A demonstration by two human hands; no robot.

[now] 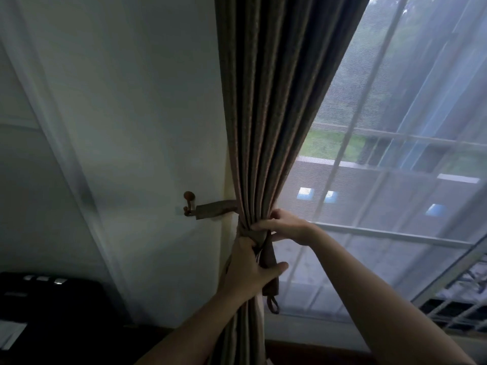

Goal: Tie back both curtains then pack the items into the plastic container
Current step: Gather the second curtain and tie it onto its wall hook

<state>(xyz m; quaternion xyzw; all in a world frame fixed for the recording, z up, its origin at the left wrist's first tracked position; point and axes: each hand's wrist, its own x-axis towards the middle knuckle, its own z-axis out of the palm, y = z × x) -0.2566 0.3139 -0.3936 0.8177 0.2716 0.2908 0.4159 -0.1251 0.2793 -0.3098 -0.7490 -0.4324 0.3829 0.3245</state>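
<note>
1. The brown pleated curtain (266,122) is hanging gathered beside the window (395,154), cinched by a matching tieback (267,255) running to a wall hook (188,204).
2. I am seeing no readable writing.
3. My left hand (249,272) is gripping the bundle and strap; my right hand (282,226) is pinching the tieback's wrap.

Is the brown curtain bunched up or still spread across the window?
Bunched. The curtain narrows into tight pleats where the tieback wraps it, both the left hand and right hand gripping there.
</note>
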